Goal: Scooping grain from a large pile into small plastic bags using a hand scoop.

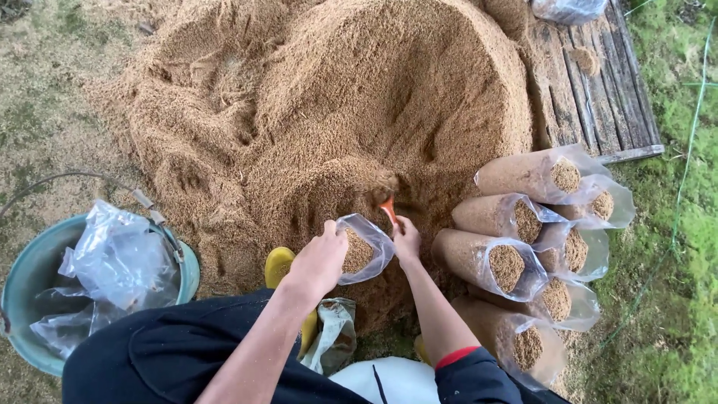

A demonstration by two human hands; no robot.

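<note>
Clear plastic bag, half full of sawdust, looks limp and slippery; we judge its rim the best hold. Left hand fingers pinch that rim. Right hand, beside the bag, grips an orange scoop.

Left hand gripping the rim of a clear plastic bag part-filled with sawdust. Right hand just beside it, holding an orange scoop dug into the big sawdust heap ahead. Filled bags stacked right of the right hand. Teal bucket stuffed with empty plastic bags far left of the left hand.
</note>
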